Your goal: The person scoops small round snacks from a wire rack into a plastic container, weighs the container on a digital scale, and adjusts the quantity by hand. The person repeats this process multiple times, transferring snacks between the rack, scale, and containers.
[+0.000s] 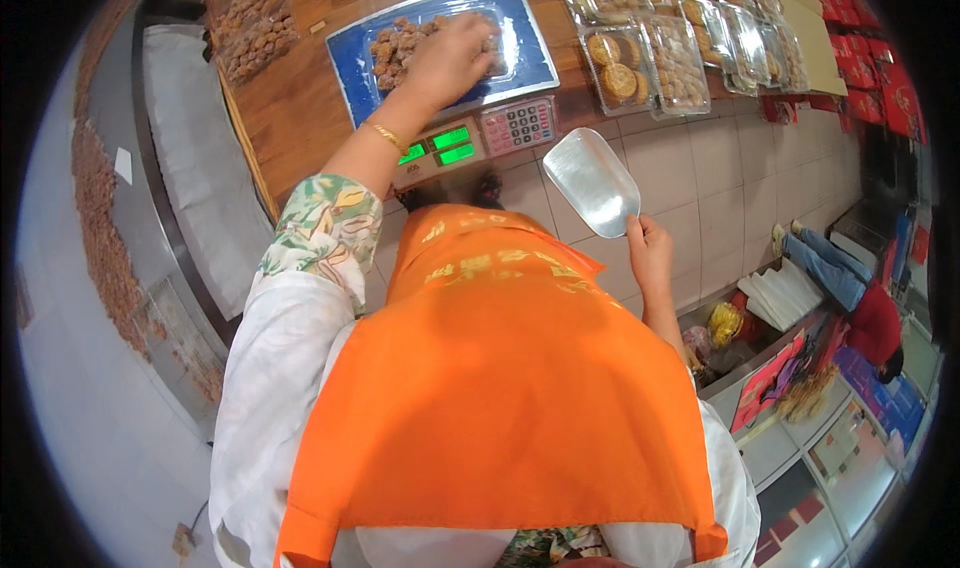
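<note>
On a scale's blue pan (pixel 345 53) sits a clear plastic tray (pixel 510 43) of lumpy, brown, sugar-coated pieces (pixel 393 53) that look like nuts. My left hand (pixel 458 60) is down in this tray, its fingers curled among the pieces; their tips are hidden, and I cannot make out what they hold. The scale (pixel 425 168) has green lit displays and a keypad on its near side. My right hand (pixel 650 248) grips a shiny metal scoop (pixel 592 180) by its handle. The scoop looks bare and is held out over the tiled floor, apart from the scale.
A box of similar brown pieces (pixel 255 28) lies at the table's left. Packed clear boxes of round cookies (pixel 618 68) and nut-like pieces (pixel 678 63) cover its right side. Red packages (pixel 865 78) stand at far right. Another person (pixel 870 318) is off to the right, beside an open bin (pixel 735 343).
</note>
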